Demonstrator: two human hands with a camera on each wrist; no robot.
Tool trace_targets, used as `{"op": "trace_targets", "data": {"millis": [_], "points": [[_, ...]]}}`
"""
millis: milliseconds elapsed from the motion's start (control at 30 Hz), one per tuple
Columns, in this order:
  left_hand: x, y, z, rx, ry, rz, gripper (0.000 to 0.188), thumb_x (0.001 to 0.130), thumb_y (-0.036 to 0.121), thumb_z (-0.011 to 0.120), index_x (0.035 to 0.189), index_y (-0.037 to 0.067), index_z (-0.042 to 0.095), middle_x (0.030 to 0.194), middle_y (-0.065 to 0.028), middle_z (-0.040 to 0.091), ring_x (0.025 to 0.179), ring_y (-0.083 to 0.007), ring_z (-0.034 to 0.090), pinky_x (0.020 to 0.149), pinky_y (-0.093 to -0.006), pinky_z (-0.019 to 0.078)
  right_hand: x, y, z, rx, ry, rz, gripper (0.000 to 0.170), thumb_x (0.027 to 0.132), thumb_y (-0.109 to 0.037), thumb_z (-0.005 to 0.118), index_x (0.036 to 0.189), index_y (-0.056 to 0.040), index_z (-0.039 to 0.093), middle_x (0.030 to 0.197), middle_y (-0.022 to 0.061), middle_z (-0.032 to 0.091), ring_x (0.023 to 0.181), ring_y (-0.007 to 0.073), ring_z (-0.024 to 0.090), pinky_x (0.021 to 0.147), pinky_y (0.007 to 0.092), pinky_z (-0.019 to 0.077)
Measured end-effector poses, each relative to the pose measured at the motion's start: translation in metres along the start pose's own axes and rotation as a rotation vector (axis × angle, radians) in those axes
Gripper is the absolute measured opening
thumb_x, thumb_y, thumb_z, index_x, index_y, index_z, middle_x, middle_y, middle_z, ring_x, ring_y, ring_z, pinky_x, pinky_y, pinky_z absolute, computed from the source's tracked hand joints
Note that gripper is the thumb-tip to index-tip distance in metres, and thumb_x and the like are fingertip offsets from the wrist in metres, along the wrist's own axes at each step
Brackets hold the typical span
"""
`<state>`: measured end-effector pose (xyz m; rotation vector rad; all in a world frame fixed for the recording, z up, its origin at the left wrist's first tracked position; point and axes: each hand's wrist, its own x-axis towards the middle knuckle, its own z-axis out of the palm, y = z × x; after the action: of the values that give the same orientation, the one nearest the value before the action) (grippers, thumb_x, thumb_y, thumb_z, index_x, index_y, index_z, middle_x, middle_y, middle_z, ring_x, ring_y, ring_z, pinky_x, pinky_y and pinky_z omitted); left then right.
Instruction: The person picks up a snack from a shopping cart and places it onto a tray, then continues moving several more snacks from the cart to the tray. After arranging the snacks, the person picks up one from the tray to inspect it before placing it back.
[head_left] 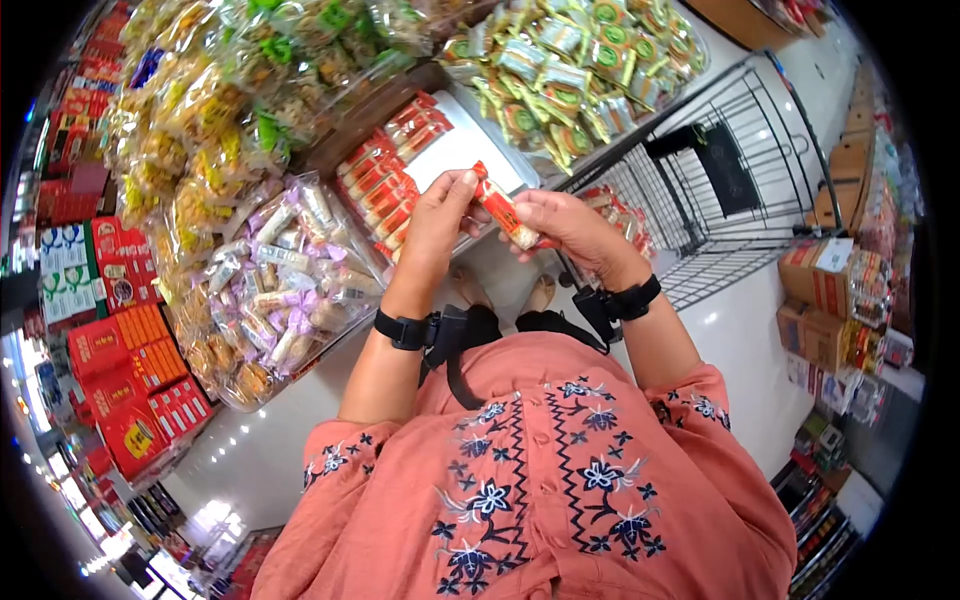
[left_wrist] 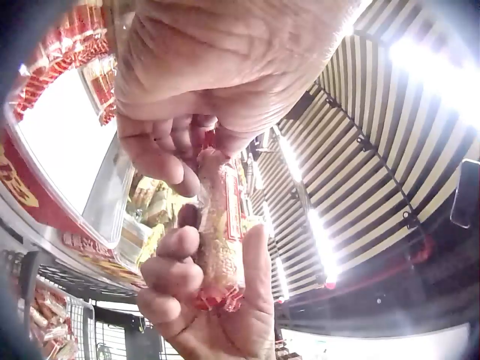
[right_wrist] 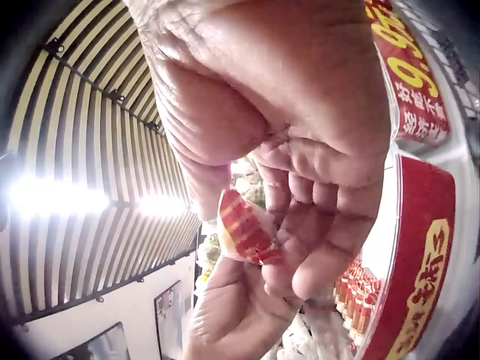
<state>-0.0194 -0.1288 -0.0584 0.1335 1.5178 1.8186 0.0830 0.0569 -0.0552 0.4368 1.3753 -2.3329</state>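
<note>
A red-wrapped snack bar (head_left: 505,212) with a pale lower part is held between both hands, above a bin edge. The left hand (head_left: 445,215) pinches its upper end between thumb and fingers. At the lower end, the right hand (head_left: 575,228) grips it with thumb and curled fingers. In the left wrist view the bar (left_wrist: 223,232) shows a clear wrapper with crimped red ends. The right wrist view shows only a striped red end of the wrapper (right_wrist: 247,229); the rest is hidden by the fingers.
Similar red packets (head_left: 385,190) lie in a bin beside a white panel (head_left: 455,145). Purple-and-white packets (head_left: 285,265) fill a bin at the left, green-and-yellow ones (head_left: 590,65) one at the back. A wire cart (head_left: 740,240) with red packets inside stands at the right.
</note>
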Motion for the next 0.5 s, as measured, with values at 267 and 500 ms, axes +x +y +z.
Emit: {"op": "trace_targets", "data": {"millis": [267, 500], "points": [[0.005, -0.022, -0.042, 0.263, 0.164, 0.098, 0.043, 0.097, 0.033, 0.064, 0.121, -0.001, 0.057, 0.1, -0.0058, 0.065, 0.087, -0.0117, 0.062, 0.068, -0.0274, 0.0509, 0.068, 0.014, 0.019, -0.055, 0.123, -0.055, 0.026, 0.095, -0.033, 0.066, 0.103, -0.008, 0.067, 0.088, -0.0016, 0.066, 0.077, 0.0075, 0.06, 0.07, 0.0241, 0.0485], [0.018, -0.043, -0.068, 0.5, 0.212, 0.152, 0.037, 0.093, 0.023, 0.067, 0.119, -0.003, 0.058, 0.088, -0.0092, 0.065, 0.075, -0.016, 0.061, 0.068, -0.0308, 0.05, 0.113, 0.021, 0.026, 0.006, 0.145, -0.045, 0.025, 0.095, -0.031, 0.067, 0.103, -0.0072, 0.063, 0.094, 0.0011, 0.066, 0.083, 0.0084, 0.063, 0.063, 0.0214, 0.0511]]}}
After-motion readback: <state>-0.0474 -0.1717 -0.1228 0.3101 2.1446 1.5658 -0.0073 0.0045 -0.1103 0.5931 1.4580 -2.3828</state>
